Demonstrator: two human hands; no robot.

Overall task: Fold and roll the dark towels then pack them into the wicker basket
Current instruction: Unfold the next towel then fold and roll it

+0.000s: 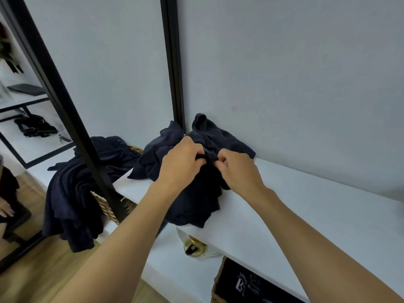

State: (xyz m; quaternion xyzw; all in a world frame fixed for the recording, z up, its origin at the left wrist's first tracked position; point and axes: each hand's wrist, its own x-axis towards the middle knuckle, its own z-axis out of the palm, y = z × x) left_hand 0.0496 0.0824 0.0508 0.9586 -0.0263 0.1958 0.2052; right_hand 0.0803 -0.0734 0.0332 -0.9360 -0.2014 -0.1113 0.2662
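Observation:
A heap of dark navy towels (pixel 207 136) lies on the white shelf top (pixel 306 206) against the wall. My left hand (pixel 181 160) and my right hand (pixel 238 169) meet over the heap, each pinching a bunched edge of one dark towel (pixel 194 202) that hangs toward the shelf's front edge. Left of the shelf, a wicker basket (pixel 105 204) shows only part of its woven rim, draped with more dark towels (pixel 74 189).
A tall black-framed mirror (pixel 72 127) leans at the left, crossing in front of the basket. Below the shelf sit a round white and gold object (pixel 194 246) and a second wicker bin with dark printed fabric (pixel 249 285). A black vertical frame (pixel 172 62) runs up the wall.

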